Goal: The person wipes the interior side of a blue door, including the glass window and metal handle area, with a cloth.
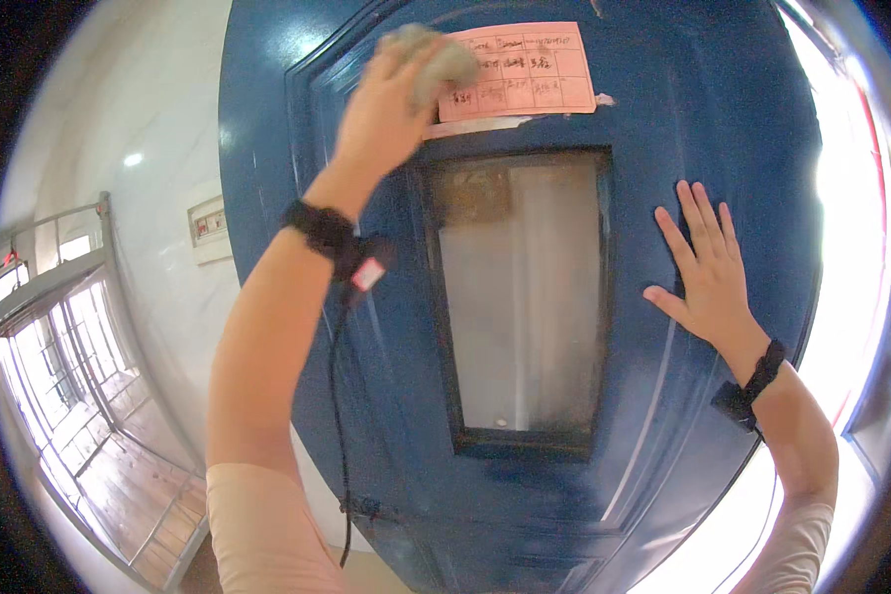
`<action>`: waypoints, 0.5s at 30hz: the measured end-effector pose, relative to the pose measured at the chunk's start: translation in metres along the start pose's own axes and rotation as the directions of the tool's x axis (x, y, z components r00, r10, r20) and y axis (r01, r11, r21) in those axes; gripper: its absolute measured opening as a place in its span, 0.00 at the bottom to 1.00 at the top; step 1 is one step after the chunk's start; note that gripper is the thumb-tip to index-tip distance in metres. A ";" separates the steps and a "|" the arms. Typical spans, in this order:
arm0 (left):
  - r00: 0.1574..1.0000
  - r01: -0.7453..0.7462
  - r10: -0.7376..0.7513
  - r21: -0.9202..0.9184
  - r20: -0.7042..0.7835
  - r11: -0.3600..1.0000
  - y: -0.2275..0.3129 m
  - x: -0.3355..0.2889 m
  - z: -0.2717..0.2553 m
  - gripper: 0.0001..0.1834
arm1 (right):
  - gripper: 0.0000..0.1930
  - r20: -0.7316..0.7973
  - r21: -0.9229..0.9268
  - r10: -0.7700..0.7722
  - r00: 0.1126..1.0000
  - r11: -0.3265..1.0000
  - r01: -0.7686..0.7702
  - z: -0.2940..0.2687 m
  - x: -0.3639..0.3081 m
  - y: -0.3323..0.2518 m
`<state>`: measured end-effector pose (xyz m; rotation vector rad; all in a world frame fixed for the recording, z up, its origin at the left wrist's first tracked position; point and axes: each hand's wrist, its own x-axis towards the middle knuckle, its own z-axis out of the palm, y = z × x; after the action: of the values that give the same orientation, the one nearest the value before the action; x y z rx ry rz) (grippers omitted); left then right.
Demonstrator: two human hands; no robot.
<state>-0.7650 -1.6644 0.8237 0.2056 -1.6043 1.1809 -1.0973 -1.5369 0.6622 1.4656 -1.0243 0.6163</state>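
Observation:
My left hand (378, 127) is raised to the upper part of a blue door (663, 119). Its fingers are closed around a bunched grey-green cloth (438, 67), somewhat blurred, which overlaps the left edge of a pink paper sheet (549, 69) stuck on the door. Torn paper remnants (495, 126) show along the sheet's lower edge. My right hand (708, 272) lies flat against the door with fingers spread, to the right of a dark-framed glass pane (520, 327). It holds nothing.
Black bands circle both my wrists, and a black cable (339, 426) hangs from the left one. A white wall with a switch panel (208, 230) stands left of the door, beyond it a metal bunk frame (109, 297). Bright light comes past the door's right edge.

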 end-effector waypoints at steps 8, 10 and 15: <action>0.925 0.370 -0.359 0.077 -0.123 0.926 -0.055 -0.093 -0.045 0.21 | 0.39 0.003 -0.011 0.032 0.999 0.999 -0.032 0.002 -0.002 -0.006; 0.860 0.504 -0.509 -0.128 -0.015 0.854 -0.034 -0.101 -0.047 0.21 | 0.39 0.007 -0.020 0.041 0.999 0.999 -0.040 0.004 -0.004 -0.005; 0.908 0.419 -0.413 -0.136 0.071 0.898 0.026 -0.100 -0.039 0.23 | 0.39 -0.015 -0.001 0.065 0.998 0.998 -0.065 0.004 -0.002 -0.009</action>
<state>-0.7166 -1.6637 0.7240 0.4547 -1.5753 0.7272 -1.0908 -1.5406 0.6551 1.4290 -1.0634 0.6720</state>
